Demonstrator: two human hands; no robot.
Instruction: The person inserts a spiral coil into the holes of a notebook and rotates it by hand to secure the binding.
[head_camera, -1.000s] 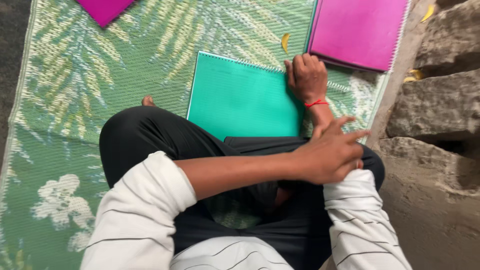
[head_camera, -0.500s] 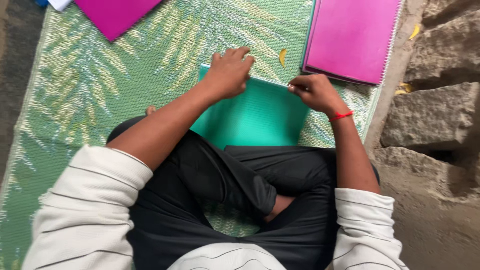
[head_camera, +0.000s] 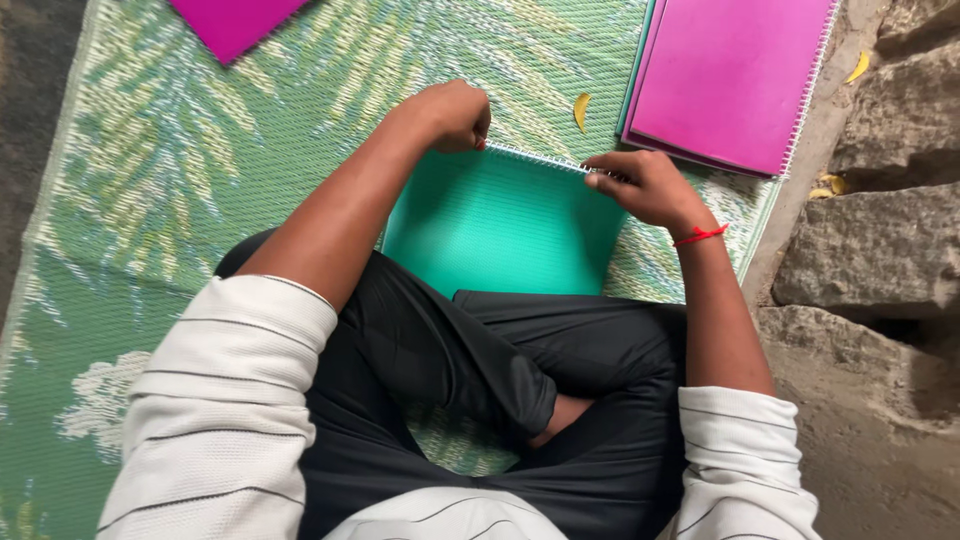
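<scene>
A teal spiral-bound notebook (head_camera: 505, 225) lies on the green leaf-patterned mat (head_camera: 180, 170) in front of my crossed legs. Its wire spiral runs along the far edge. My left hand (head_camera: 450, 115) is curled in a fist at the left end of that spiral, fingertips pinching it. My right hand (head_camera: 645, 185), with a red thread on the wrist, grips the right end of the spiral with bent fingers. Both forearms are bare, white sleeves pushed up.
A stack of magenta spiral notebooks (head_camera: 730, 75) lies at the mat's far right. Another magenta cover (head_camera: 235, 22) sits at the top left. Rough stone blocks (head_camera: 880, 230) border the mat on the right. A yellow leaf (head_camera: 581, 110) lies beyond the teal notebook.
My left hand swung from over my right arm to the notebook's far left edge and closed on the spiral. My right hand shifted along the spiral's right end.
</scene>
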